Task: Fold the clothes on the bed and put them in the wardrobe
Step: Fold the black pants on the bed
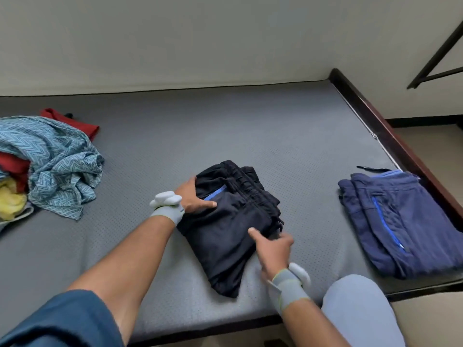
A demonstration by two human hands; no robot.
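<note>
Your grey mattress (250, 126) fills the view, framed by a dark wooden bed edge (390, 131) on the right. At its left sits an unfolded heap of clothes (50, 166), teal zigzag cloth over red and yellow pieces. Folded navy trousers (400, 221) lie by the right edge. In the middle, nearest you, lie the folded black trousers (233, 226). Your left hand (194, 196) rests on their left side, thumb laid flat on top, fingers tucked at the fold. Your right hand (273, 249) pinches their right edge near the waistband.
</note>
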